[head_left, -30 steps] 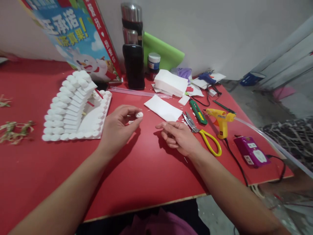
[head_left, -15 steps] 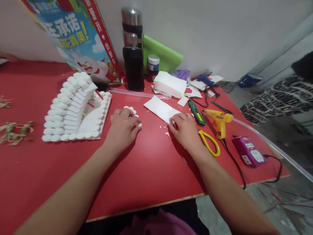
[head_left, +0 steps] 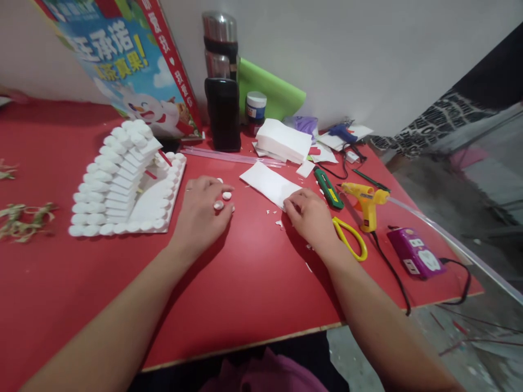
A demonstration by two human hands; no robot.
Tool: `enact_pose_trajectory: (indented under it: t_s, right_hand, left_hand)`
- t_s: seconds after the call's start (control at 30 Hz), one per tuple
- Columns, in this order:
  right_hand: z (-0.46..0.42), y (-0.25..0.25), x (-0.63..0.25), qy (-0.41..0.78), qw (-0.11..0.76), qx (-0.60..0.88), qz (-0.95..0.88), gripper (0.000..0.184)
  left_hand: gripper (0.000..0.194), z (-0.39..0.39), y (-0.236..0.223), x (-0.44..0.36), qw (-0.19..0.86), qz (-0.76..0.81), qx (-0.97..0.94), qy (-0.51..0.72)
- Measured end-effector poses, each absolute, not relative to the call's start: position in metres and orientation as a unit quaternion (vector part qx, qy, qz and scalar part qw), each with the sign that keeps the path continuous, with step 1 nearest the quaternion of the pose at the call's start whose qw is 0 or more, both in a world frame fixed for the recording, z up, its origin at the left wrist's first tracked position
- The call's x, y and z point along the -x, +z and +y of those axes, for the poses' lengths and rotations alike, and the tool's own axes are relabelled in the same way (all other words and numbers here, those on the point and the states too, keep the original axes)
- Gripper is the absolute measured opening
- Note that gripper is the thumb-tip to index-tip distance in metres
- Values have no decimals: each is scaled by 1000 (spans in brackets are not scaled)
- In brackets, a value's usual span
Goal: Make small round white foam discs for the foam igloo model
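My left hand (head_left: pixel 202 209) is spread over the red table, palm down, its fingers apart among several small white round pieces (head_left: pixel 227 195). Some of these pieces are partly hidden beneath the fingers. At the near right corner of a flat white strip (head_left: pixel 267 182) rests my right hand (head_left: pixel 309 216), thumb and fingers drawn together; whatever is between them is hidden. Left of my left hand stands a white model (head_left: pixel 122 185) with rounded edging and a row of steps. White scraps (head_left: pixel 279 223) lie just left of my right hand.
On the right are a green utility knife (head_left: pixel 329 188), yellow-handled scissors (head_left: pixel 350 239), a yellow glue gun (head_left: pixel 365 201) and a purple power box (head_left: pixel 414 253) with cables. A black phone (head_left: pixel 223 114), a flask (head_left: pixel 220 32) and stacked white sheets (head_left: pixel 284 140) stand behind. A person's patterned garment (head_left: pixel 445 117) shows at right.
My left hand has shifted slightly, and the small white pieces beside it now lie scattered apart. The right hand's fingers have drawn closer together. The person at right has moved.
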State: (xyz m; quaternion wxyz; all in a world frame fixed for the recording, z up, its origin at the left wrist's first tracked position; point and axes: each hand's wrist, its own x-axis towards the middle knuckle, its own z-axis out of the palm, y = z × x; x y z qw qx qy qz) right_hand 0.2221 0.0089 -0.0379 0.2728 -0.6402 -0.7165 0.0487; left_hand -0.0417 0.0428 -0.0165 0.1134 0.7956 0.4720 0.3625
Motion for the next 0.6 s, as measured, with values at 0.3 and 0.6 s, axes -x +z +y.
enact_pose_trajectory:
  t_s: [0.3,0.6]
  right_hand:
    - [7,-36,-221,59,271,645,-712,15]
    - [6,-26,-220,45,427,603,-672,16]
  left_hand:
    - [20,32,-14,31,143,451,-733,490]
    - [18,21,-22,21,162,382,-782,465]
